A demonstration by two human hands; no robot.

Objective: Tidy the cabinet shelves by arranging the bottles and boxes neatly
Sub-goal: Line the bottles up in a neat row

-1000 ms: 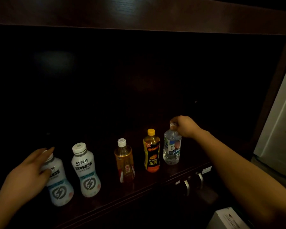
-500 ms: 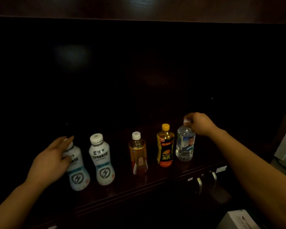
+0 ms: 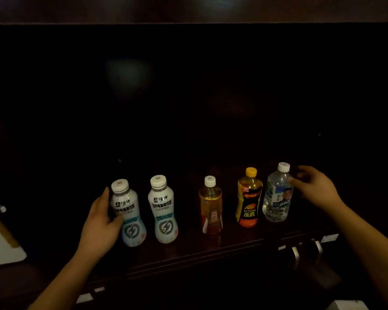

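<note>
On the shelf (image 3: 188, 248), your left hand (image 3: 100, 224) curls round a white bottle (image 3: 130, 217); your right hand (image 3: 316, 190), fingers loosely spread, sits beside the water bottle (image 3: 277, 195).

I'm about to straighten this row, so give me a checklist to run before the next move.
1. Five bottles upright on the shelf: ok.
2. Left hand grips left white bottle: ok.
3. Right hand clear of water bottle: cannot tell; open fingers sit at its shoulder.
4. Even gaps: not ok; second white bottle and tea bottle stand wider apart.
5. Space behind the row: cannot tell, too dark.
</note>
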